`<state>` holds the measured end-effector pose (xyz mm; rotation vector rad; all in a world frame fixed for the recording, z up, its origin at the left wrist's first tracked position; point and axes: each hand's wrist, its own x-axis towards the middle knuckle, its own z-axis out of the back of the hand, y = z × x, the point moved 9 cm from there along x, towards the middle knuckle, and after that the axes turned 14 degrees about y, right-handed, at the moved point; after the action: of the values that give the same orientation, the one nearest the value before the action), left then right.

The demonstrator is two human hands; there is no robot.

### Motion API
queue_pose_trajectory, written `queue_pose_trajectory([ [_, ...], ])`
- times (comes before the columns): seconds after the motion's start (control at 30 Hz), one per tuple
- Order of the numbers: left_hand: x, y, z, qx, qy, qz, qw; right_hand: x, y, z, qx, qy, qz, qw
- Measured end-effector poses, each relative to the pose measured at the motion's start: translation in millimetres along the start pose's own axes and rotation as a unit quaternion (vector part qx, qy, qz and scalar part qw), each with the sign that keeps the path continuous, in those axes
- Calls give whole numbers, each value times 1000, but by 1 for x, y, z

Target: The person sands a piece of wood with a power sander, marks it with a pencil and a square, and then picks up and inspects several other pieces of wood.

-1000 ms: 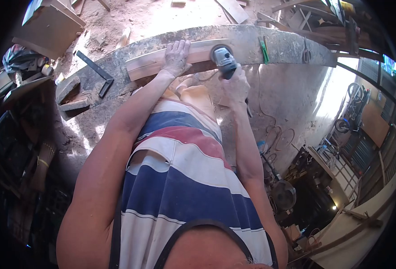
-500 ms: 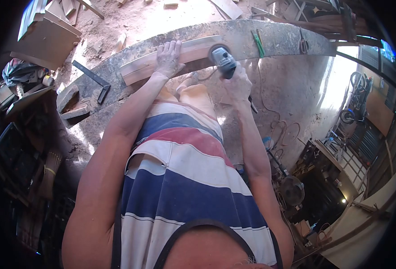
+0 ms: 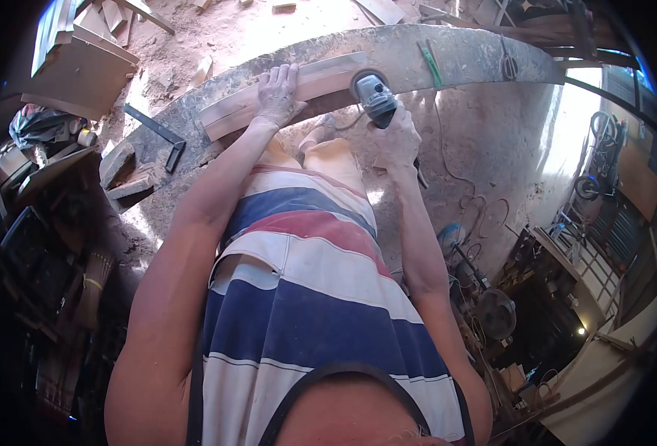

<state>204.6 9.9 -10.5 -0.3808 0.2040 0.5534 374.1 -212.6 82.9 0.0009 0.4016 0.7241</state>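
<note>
My left hand (image 3: 278, 98) lies across a pair of pale wooden boards (image 3: 327, 80), its fingers stretched out over the wood and the thumb apart near the closer edge. My right hand (image 3: 397, 139) is wrapped around the dark rear body of an angle grinder (image 3: 375, 98). The grinder's round disc sits right at the right end of the boards. Under the boards is a long, worn bench (image 3: 462, 58) with a curved look in this view.
A black try square (image 3: 166, 139) lies on the bench to the left, near wood offcuts (image 3: 126, 167). Toward the right are a green tool (image 3: 430, 65) and scissors-like handles (image 3: 508, 67). A cord (image 3: 446, 160) trails over the floor. A fan (image 3: 494, 314) stands lower right.
The grinder and my right hand have shifted slightly right and down in view. My left hand stays on the boards. The whole view has tilted a little.
</note>
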Motion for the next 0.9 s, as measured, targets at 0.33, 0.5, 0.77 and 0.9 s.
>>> queue_pose_trajectory([
  [0.33,0,1,-3,-3,0,2,1000,-3,11,-7,4,19,46,999],
  [0.5,2,2,-3,-3,-3,4,1000,3,-19,13,-14,-12,-48,999],
  [0.77,1,2,-4,-27,16,10,999,3,1,-2,7,17,-21,1000],
  [0.9,2,3,-7,-24,14,14,1000,7,10,-10,-4,22,40,999],
])
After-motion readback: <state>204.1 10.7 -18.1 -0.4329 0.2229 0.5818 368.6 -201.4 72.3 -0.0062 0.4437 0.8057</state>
